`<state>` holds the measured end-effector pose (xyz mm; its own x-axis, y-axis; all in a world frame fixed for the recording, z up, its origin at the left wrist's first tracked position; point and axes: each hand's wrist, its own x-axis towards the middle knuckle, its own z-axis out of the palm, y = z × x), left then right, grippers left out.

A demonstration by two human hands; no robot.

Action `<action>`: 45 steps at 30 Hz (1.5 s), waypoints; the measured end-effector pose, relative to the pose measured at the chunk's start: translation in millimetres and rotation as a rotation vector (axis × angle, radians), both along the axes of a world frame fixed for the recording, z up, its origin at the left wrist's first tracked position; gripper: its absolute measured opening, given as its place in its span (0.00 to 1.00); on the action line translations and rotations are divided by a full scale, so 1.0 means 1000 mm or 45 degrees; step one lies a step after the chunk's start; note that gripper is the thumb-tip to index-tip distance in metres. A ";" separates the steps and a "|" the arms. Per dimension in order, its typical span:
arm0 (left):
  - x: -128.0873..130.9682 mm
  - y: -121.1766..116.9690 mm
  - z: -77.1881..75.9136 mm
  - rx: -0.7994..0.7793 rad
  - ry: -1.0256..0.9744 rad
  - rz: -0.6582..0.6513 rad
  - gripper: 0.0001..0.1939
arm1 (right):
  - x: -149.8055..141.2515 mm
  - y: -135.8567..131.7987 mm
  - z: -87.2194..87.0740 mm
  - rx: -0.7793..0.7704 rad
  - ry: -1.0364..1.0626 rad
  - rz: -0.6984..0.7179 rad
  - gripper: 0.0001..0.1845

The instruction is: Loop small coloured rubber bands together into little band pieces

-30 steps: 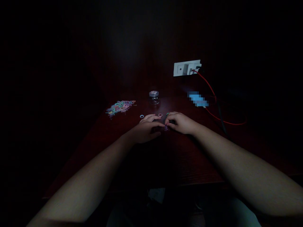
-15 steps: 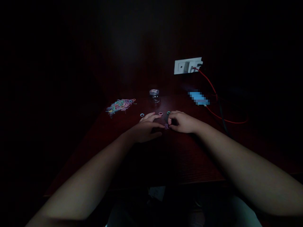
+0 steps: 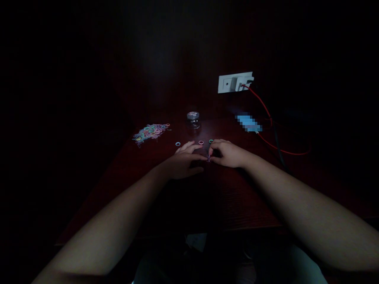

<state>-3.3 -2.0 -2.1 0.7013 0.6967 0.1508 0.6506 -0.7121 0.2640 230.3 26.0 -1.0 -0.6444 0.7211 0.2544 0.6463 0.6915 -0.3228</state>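
Observation:
A small bunch of thin purple rubber bands (image 3: pixel 209 158) lies on the dark red table between my hands. My right hand (image 3: pixel 225 153) has its fingers curled, with thumb and index pinching at the bunch's right side. My left hand (image 3: pixel 186 161) rests palm down with fingers stretched out; its index fingertip touches the left side of the bunch. Just beyond the hands lie a blue hair tie (image 3: pixel 178 144), a pink hair tie (image 3: pixel 201 142) and a green hair tie (image 3: pixel 211 141), which my right hand partly covers.
A heap of mixed coloured bands (image 3: pixel 151 133) lies at the left. A clear lidded jar (image 3: pixel 193 120) stands at the back. To the right, a blurred-out blue device (image 3: pixel 248 123) is joined by a red cable (image 3: pixel 263 103) to a charger in the wall socket (image 3: pixel 226 83).
My right thumb and index drew slightly away from the purple bands, then came back in on them. My left hand has hardly moved. The view shifted slightly.

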 end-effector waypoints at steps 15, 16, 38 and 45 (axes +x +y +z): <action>-0.017 0.020 0.001 0.230 -0.155 0.270 0.16 | 0.002 0.006 -0.003 0.017 0.241 -0.030 0.08; -0.021 0.023 0.001 0.238 -0.132 0.383 0.18 | 0.002 0.006 -0.003 0.008 0.248 -0.040 0.08; -0.075 0.059 -0.008 0.133 -0.170 1.033 0.18 | 0.002 0.007 -0.006 0.032 0.361 -0.064 0.06; -0.030 0.028 0.007 0.285 -0.594 0.584 0.10 | -0.005 0.000 -0.001 0.069 0.436 -0.020 0.04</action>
<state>-33.8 25.6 5.3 0.1700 0.8243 0.5400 0.7533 -0.4620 0.4681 225.4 26.0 -2.4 -0.5042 0.7097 0.4920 0.5175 0.7044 -0.4858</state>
